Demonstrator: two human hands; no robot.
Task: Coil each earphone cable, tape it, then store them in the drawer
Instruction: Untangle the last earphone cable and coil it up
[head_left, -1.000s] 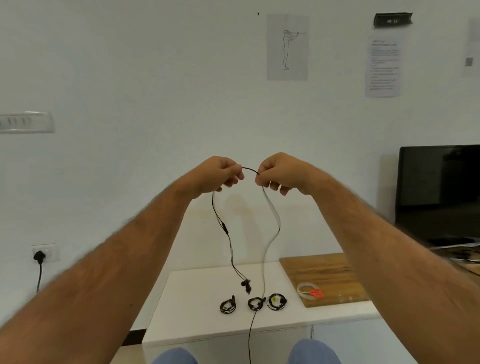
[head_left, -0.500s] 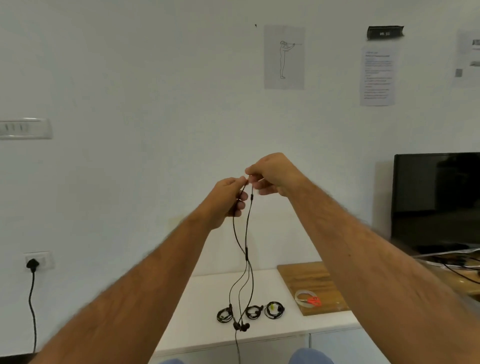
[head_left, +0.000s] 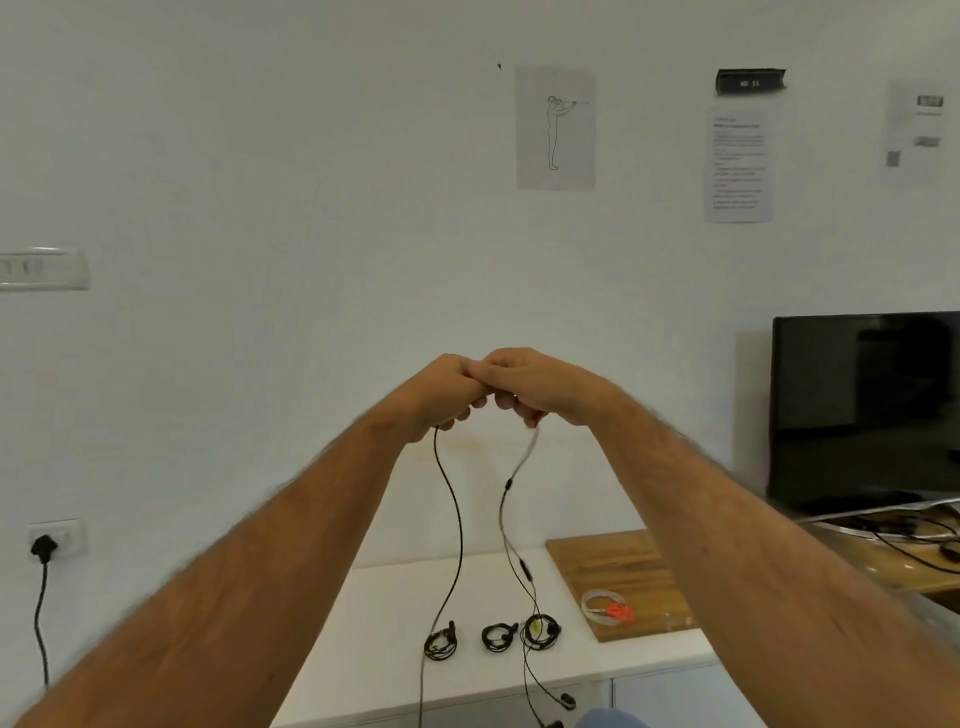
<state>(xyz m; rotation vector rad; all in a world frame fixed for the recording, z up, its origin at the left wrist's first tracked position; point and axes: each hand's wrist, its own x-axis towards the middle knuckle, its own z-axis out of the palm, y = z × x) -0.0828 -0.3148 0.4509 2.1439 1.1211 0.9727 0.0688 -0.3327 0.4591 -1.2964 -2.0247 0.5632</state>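
I hold a black earphone cable (head_left: 459, 525) up in front of the wall. My left hand (head_left: 444, 387) and my right hand (head_left: 524, 382) touch each other, and each grips a part of the cable. One strand hangs from my left hand past the table's front edge. Another strand hangs from my right hand, and its earbuds (head_left: 567, 702) dangle below the table edge. Three coiled earphones (head_left: 440, 644) (head_left: 497, 636) (head_left: 540, 631) lie in a row on the white table (head_left: 374, 649). A roll of clear tape (head_left: 598, 604) lies on the wooden board (head_left: 618, 571).
An orange object (head_left: 619, 612) lies by the tape roll. A dark monitor (head_left: 865, 410) stands at the right above loose cables (head_left: 914, 540). A plug sits in the wall socket (head_left: 54, 540) at the left. Cabinet fronts (head_left: 665, 696) show under the table top.
My hands have come together at the same height and touch. The cable now hangs as two separate strands, and the earbuds have dropped below the table edge.
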